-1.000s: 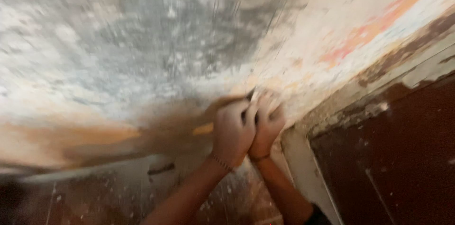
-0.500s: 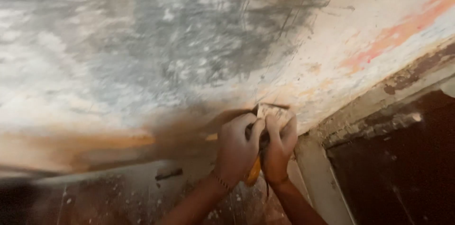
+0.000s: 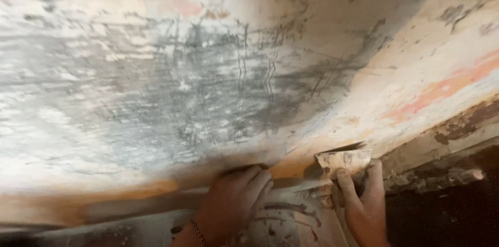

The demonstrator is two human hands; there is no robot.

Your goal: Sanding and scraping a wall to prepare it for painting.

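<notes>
My right hand (image 3: 364,203) grips a putty scraper (image 3: 344,161), its wide, plaster-smeared blade pressed against the scraped wall (image 3: 208,86) near a dark frame. My left hand (image 3: 236,197) lies to the left of the blade, palm and bent fingers resting on the wall's lower orange-stained band, holding nothing. A thin bracelet (image 3: 197,230) shows on the left wrist. The scraper's handle is hidden behind my right fingers.
The wall is patchy grey and white with thin scratch marks and an orange-pink streak (image 3: 447,86) at the right. A crumbling, peeling border (image 3: 442,143) runs along a dark brown door or frame (image 3: 447,210) at the lower right.
Both hands were clasped together on the scraper; now my left hand has come off it and rests on the wall, while my right hand keeps the blade further right.
</notes>
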